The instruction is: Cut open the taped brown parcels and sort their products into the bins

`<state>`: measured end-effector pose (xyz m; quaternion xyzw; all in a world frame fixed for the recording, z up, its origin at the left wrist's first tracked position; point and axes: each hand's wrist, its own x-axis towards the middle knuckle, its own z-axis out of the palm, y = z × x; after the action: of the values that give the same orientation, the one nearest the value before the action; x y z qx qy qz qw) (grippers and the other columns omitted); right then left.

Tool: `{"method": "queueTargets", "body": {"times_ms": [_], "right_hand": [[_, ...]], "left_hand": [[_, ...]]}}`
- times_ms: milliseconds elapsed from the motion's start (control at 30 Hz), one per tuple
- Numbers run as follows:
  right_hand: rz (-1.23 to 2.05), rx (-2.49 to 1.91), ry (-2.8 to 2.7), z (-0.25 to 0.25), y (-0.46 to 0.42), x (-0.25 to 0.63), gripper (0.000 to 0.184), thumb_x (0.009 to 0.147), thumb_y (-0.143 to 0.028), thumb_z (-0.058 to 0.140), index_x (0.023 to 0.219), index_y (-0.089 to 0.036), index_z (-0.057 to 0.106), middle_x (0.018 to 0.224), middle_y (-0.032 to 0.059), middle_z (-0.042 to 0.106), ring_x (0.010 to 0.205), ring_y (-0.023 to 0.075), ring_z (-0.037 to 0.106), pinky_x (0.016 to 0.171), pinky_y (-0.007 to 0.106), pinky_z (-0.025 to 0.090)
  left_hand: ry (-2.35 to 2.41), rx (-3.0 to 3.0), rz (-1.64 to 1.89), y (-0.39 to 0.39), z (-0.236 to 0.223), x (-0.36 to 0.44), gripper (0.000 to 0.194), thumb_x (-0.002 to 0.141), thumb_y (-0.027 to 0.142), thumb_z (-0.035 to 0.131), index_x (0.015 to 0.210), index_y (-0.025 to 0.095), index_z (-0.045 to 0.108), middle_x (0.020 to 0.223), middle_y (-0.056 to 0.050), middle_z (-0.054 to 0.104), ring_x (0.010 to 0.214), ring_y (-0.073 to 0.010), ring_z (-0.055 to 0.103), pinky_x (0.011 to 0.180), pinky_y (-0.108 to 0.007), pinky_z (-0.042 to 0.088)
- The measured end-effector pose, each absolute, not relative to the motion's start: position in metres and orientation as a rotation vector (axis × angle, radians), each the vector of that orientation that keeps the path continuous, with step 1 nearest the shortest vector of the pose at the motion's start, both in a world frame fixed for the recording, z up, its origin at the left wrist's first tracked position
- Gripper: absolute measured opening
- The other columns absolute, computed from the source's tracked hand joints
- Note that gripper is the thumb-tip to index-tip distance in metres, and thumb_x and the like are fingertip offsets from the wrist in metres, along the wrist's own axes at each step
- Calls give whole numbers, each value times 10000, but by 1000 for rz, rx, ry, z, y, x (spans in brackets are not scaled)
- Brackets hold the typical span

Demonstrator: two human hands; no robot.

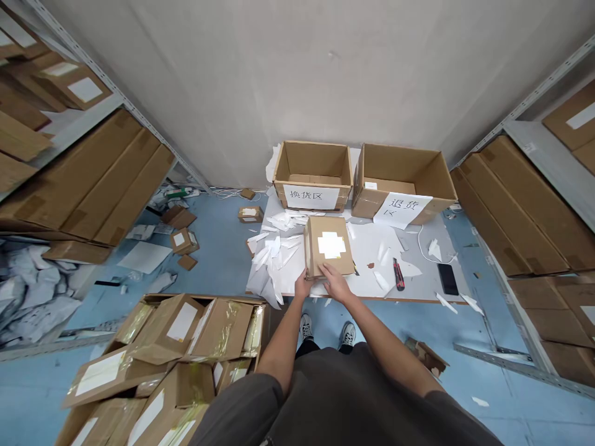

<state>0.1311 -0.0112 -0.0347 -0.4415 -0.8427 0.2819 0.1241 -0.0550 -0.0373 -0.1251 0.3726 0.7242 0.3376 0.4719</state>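
A small cardboard box point(315, 255) with a white label on its top rests at the front of the white-covered table. My left hand point(302, 286) grips its near left corner, the fingers partly hidden by the carton. On the near edge, my right hand point(334, 282) holds the same box, fingers over the top face. Torn white paper strips point(277, 251) are heaped left of it. To the right lie a red and black utility knife point(398, 274) and a black phone point(447, 279).
Two open cartons with handwritten paper signs, a left one point(312, 148) and a right one point(437, 198), stand at the table's back. A large carton point(266, 322) full of taped parcels is at lower left. Loaded shelves point(105, 121) flank both sides. Small boxes point(184, 240) and scraps litter the blue floor.
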Motion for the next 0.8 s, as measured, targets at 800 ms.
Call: {"method": "queueTargets", "body": {"times_ms": [800], "right_hand": [[577, -1655, -2212, -40, 6, 157, 682, 934, -140, 608, 1594, -292, 529, 1367, 136, 578, 1284, 305, 561, 1096, 451, 478]], "left_hand": [[1887, 1369, 774, -27, -91, -53, 1191, 798, 414, 900, 1732, 321, 166, 1595, -176, 385, 1455, -381, 492, 1119, -474, 492]]}}
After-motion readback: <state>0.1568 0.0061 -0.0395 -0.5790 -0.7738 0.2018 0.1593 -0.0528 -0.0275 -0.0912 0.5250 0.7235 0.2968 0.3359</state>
